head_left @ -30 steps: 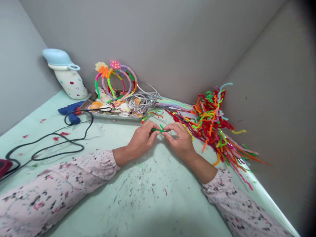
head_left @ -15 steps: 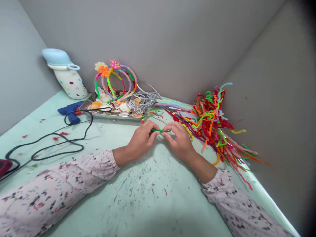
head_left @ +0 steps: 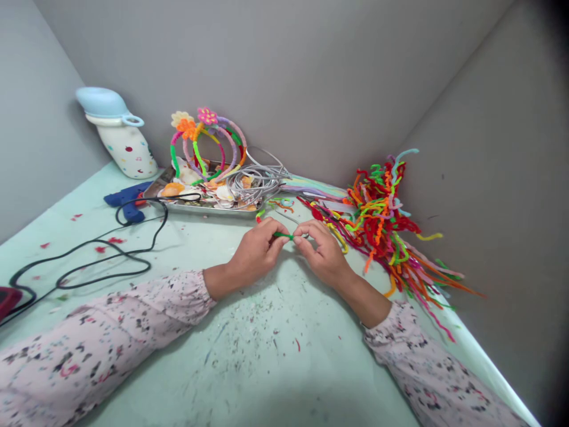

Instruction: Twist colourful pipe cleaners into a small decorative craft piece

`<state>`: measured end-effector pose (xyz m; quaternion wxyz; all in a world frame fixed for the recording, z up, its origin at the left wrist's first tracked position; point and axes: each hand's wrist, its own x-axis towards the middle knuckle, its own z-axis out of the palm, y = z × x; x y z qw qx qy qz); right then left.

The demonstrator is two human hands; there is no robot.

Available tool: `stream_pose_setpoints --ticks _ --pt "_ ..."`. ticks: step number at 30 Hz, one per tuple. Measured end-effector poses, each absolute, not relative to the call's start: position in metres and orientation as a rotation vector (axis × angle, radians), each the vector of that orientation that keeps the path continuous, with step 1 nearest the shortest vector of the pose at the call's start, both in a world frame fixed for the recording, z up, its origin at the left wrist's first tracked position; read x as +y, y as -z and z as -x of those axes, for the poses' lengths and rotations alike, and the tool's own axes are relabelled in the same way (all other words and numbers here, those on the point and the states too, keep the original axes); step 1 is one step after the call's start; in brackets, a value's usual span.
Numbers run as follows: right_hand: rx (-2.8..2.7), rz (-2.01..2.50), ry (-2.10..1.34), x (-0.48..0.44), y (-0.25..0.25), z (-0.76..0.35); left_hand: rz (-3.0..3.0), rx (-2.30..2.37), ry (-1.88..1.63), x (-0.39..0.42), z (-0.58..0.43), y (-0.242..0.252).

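My left hand (head_left: 254, 252) and my right hand (head_left: 323, 252) meet over the pale green table (head_left: 186, 350), both pinching a short green pipe cleaner (head_left: 284, 235) held between their fingertips. The fingers of both hands are curled closed on it. Just beyond the hands lie a few small coloured pipe cleaner pieces (head_left: 281, 204). A big tangled heap of red, orange, green and yellow pipe cleaners (head_left: 382, 225) lies right of my right hand, against the grey wall.
A metal tray (head_left: 200, 206) at the back holds shells, grey wire (head_left: 258, 178) and pipe-cleaner-wrapped hoops with flowers (head_left: 207, 142). A blue glue gun (head_left: 127, 198) with a black cord (head_left: 89, 261) lies left. A white dotted bottle (head_left: 120, 136) stands in the corner. Scraps litter the table.
The green pipe cleaner's upstanding loop has been flattened between my fingertips, and my hands have closed in slightly. Everything else is still.
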<state>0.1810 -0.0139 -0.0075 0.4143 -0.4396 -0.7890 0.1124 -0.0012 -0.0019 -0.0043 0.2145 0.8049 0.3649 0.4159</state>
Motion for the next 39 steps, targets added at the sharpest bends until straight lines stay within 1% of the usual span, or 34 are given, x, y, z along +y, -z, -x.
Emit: stream_pose_setpoints --ticks 6,15,23,39 --pt "-1.992 1.126 -0.316 -0.0145 0.0070 -0.1800 -2.251 1.000 -1.151 -0.0014 0.0016 0.0049" --pt "-2.010 1.152 -0.518 -0.0130 0.0091 -0.1801 -2.268 0.973 -1.129 -0.0037 0.0015 0.0043" --pt "-2.024 1.159 -0.408 -0.0146 0.0072 -0.1791 -2.255 0.977 -1.143 -0.0012 0.0015 0.0047" --pt "-1.988 1.085 -0.547 -0.0126 0.0101 -0.1822 -2.268 0.942 -1.157 -0.0032 0.0010 0.0038"
